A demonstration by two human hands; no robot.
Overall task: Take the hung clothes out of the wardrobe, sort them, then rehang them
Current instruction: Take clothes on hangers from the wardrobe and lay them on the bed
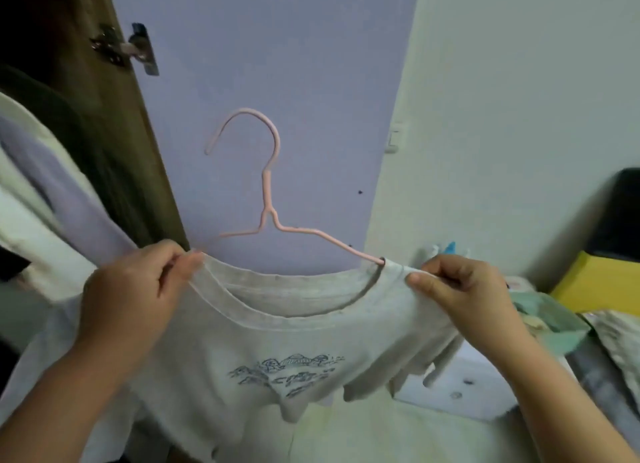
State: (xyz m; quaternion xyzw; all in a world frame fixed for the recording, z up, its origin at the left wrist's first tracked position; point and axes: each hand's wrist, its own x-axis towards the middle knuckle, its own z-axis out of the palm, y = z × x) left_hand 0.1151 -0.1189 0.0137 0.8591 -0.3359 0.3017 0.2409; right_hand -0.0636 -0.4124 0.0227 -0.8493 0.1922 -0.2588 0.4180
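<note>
Before the lilac door (pixel 277 47), held up at chest height: a pale grey T-shirt (pixel 263 351) with a blue print (pixel 287 372) too blurred to read. Lower hem cut off at the bottom edge. Through the neck opening, a pink hanger (pixel 266 192), hook uppermost; right arm slipped inside the collar at the shoulder, left arm ending behind the fingers, tip not visible. Left hand (pixel 128 289) pinching the collar at its left end, fingers curled tight on the cloth. Right hand (pixel 460 289) pinching the shoulder seam at the right end, thumb on top, the rest folded under. Neckline stretched taut between both.

At far left, partly out of frame, more clothes (pixel 41 192) hanging in the dark wardrobe (pixel 114 144), white and lavender, shapes hard to separate. Metal hinge (pixel 138 48) on the door edge. At right, a yellow box (pixel 602 286) under something black, cropped; green cloth (pixel 554 320) and other blurred items beside it. Below, a white drawer unit (pixel 460 390), contents not visible.
</note>
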